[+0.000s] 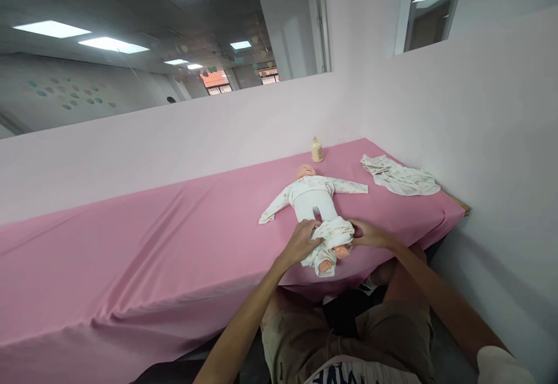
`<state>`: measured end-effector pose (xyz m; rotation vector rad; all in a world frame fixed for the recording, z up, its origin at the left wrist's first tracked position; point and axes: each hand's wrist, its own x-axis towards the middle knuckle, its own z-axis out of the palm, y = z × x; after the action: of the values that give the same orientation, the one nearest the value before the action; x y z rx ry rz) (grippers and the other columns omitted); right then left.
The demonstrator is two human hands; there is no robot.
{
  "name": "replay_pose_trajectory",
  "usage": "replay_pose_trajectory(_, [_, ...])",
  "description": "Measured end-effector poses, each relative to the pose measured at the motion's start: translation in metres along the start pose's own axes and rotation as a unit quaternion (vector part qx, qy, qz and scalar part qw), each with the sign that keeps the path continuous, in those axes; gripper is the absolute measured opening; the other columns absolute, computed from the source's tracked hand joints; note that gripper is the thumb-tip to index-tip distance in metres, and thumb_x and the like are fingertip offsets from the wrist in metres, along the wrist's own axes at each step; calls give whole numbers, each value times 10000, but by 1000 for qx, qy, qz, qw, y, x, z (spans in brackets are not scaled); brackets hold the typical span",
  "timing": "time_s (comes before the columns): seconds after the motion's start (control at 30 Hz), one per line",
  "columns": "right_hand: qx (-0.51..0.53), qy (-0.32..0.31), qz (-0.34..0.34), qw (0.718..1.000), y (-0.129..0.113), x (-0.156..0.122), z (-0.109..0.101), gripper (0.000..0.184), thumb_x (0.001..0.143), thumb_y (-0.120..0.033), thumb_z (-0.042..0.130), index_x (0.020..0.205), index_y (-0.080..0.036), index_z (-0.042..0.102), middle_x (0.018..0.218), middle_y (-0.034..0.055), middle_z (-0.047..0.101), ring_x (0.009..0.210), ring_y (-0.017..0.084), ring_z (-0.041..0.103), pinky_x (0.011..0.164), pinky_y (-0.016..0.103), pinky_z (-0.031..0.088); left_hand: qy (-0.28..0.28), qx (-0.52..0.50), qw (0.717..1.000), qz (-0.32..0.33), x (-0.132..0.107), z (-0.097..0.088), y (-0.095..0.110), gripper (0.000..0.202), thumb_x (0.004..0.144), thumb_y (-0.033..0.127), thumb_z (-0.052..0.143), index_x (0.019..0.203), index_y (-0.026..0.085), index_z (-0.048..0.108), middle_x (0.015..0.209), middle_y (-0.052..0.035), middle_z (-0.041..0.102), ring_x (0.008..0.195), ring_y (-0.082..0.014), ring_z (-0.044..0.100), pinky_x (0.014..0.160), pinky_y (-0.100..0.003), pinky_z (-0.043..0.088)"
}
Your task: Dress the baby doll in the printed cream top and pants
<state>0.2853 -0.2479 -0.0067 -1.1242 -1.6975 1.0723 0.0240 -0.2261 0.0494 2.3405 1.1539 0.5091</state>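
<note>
A baby doll (314, 199) lies on its back, head away from me, dressed in a white patterned long-sleeved top (314, 183) with both sleeves spread out. Bunched around its lower legs are white patterned baby trousers (333, 230), and the doll's bare feet (341, 251) poke out at the near end. My left hand (301, 241) grips the bunched cloth on the left side, fingers closed. On the right side, my right hand (368, 234) pinches the same cloth; its fingertips are partly hidden.
The doll lies on a pink cloth-covered table (209, 239) against a white wall. Behind its head stands a cream pump bottle (317, 150). A crumpled white patterned garment (400, 176) lies at the right end, near the side wall (492, 140). A mirror (143, 41) hangs above.
</note>
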Motion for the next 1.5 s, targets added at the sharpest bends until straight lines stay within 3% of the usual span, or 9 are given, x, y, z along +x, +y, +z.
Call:
replay_pose_trajectory(0.1, [83, -35, 18, 996, -10, -1, -12, 598, 632, -300, 784, 1209, -242, 640, 1202, 75, 656, 1134, 272, 589, 931, 409, 476, 13, -13, 1000, -1, 3, 2, -4, 337, 793, 270, 593, 1122, 203, 554, 1101, -66, 561, 1106, -249, 464, 976, -404, 379])
replay_pose_trajectory(0.27, [112, 1, 33, 993, -21, 20, -12, 388, 828, -447, 586, 1133, -220, 665, 1223, 72, 643, 1184, 233, 551, 1025, 401, 405, -77, -70, 995, -5, 4, -27, -10, 458, 752, 418, 669, 1149, 217, 562, 1118, -61, 556, 1053, -238, 496, 904, -372, 428])
replay_pose_trajectory(0.43, [19, -13, 41, 999, -32, 63, -1, 351, 842, -457, 551, 1002, -175, 686, 1017, 62, 695, 887, 187, 623, 820, 336, 475, -162, -142, 976, -30, 10, -62, -15, 311, 821, 409, 576, 1062, 216, 616, 1133, -52, 599, 1072, -212, 532, 916, -324, 422])
replay_pose_trajectory(0.63, [-46, -202, 49, 977, -63, 89, 9, 240, 747, -297, 620, 901, -144, 721, 820, 13, 693, 677, 116, 549, 598, 234, 400, 9, -173, 984, -44, 28, -43, -14, 224, 840, 331, 492, 1012, 201, 553, 906, -9, 595, 846, -161, 541, 747, -272, 433])
replay_pose_trajectory(0.77, [-21, -247, 72, 966, -63, 87, 5, 196, 698, -337, 684, 744, -147, 694, 641, -23, 611, 561, 92, 472, 506, 215, 334, 84, -149, 985, -34, 25, -27, -22, 179, 860, 354, 468, 939, 199, 512, 785, 17, 510, 740, -136, 474, 677, -251, 388])
replay_pose_trajectory(1.07, [-64, -35, 103, 992, -6, 85, -11, 466, 762, -585, 574, 592, -152, 545, 524, -49, 443, 514, 77, 359, 509, 242, 270, -16, -307, 948, -78, 3, -20, -63, 363, 813, 517, 596, 845, 182, 462, 678, 51, 440, 589, -86, 382, 546, -218, 297])
replay_pose_trajectory(1.23, [-59, 44, 77, 994, 7, 94, -3, 503, 788, -652, 492, 591, -189, 469, 533, -45, 367, 522, 90, 312, 507, 263, 250, 101, -315, 937, -115, 14, -13, -91, 386, 814, 549, 576, 785, 176, 481, 725, 19, 483, 648, -107, 425, 588, -237, 344])
replay_pose_trajectory(1.4, [-25, 33, 33, 999, 10, 97, 10, 502, 761, -667, 535, 616, -206, 399, 581, -46, 356, 563, 106, 308, 516, 255, 242, 169, -354, 912, -124, 31, -2, -88, 399, 765, 539, 645, 712, 187, 466, 648, 37, 454, 577, -99, 401, 541, -233, 317])
replay_pose_trajectory(1.5, [-11, 32, 23, 999, 9, 94, 13, 487, 771, -645, 535, 635, -200, 390, 610, -50, 358, 586, 104, 329, 536, 246, 257, 204, -441, 862, -145, 36, 6, -84, 347, 718, 436, 730, 676, 177, 502, 612, 48, 461, 546, -85, 393, 520, -220, 302])
